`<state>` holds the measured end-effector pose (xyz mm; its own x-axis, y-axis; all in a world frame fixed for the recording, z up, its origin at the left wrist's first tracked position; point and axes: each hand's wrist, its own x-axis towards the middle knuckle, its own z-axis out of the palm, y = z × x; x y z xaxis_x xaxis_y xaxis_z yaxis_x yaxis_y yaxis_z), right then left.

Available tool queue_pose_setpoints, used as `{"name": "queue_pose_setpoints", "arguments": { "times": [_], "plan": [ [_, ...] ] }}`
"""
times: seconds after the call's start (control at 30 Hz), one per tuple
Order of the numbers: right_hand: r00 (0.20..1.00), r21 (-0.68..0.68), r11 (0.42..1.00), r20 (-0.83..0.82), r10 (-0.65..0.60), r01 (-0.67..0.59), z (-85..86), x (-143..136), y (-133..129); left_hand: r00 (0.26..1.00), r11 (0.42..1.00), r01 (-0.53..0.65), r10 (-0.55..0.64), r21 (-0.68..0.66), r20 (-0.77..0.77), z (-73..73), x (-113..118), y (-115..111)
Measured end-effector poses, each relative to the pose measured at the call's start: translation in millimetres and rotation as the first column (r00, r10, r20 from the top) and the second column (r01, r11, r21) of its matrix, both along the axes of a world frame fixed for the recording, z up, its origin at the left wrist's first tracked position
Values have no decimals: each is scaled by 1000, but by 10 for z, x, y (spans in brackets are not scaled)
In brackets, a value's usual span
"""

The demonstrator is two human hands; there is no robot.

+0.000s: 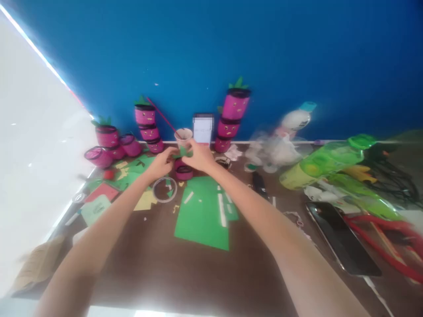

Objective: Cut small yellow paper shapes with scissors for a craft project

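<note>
"Looking at the head view, where are the hands?"

"Flanking the small purple container (184,175) near mid-frame: left hand (161,165) at its nine o'clock, right hand (201,157) at its two, fingers bent."

"Clamped on it?"

"I cannot tell for either."

"What surrounds the container?"

"Paper cup (180,139) at twelve, green sheet (201,215) at five, clear ring (153,190) at eight."

Magenta cup (183,175), dark-banded, upright, small green piece (183,151) near its top
</note>
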<state>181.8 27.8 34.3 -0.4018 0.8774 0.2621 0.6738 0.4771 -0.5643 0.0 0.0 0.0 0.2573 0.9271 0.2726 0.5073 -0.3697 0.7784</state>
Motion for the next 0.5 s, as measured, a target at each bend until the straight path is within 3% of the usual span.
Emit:
{"name": "queue_pose_setpoints", "arguments": {
  "times": [0.13, 0.27, 0.5],
  "plan": [
    [976, -72, 997, -214, -29, 14, 26, 154, 15, 987, 995, -3, 19, -100, 160, -27, 9, 66],
    [925, -83, 996, -375, -66, 37, -30, 308, -71, 946, 965, -31, 112, -260, 303, -30, 74, 157],
    [917, -55, 998, -398, 13, -38, -68, 583, -431, 953, 952, 39, 56, -305, 297, -14, 66, 113]
  ]
}}
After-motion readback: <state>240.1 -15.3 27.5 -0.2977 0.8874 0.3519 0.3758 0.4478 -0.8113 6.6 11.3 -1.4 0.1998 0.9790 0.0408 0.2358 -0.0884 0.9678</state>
